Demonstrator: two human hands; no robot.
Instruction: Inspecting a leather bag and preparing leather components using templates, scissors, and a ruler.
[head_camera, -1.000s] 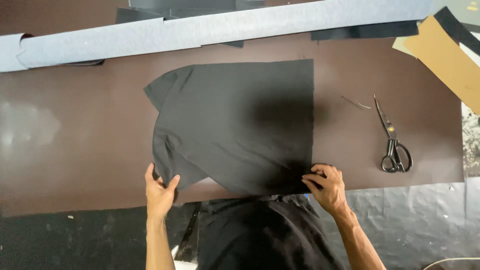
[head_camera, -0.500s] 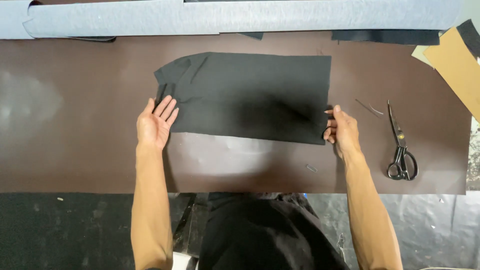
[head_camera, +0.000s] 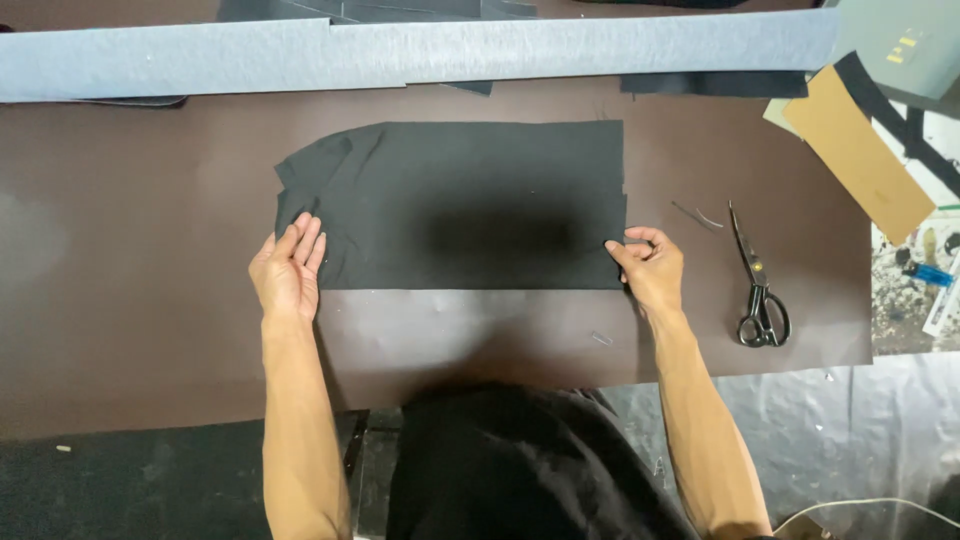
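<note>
The left hand (head_camera: 288, 272) lies flat, fingers together, pressing the lower left corner of the black cloth (head_camera: 460, 205), at about 8 o'clock of the piece. The cloth lies folded into a wide band in the middle of the brown table (head_camera: 130, 300). Its left end is rumpled and uneven, so if that palm slides, the creases could be pressed in or the layers could shift out of line. At the cloth's 4 o'clock corner the right hand (head_camera: 650, 268) pinches the edge between thumb and fingers; a pull there, with the left hand easing off, would likely drag the fold askew. Black scissors (head_camera: 758, 285) rest just beside that hand, at its 3 o'clock, near enough that a sweeping wrist might knock them.

Against half a second ago, the band looks much the same, both hands sit at the same corners, and the view has barely shifted.
</note>
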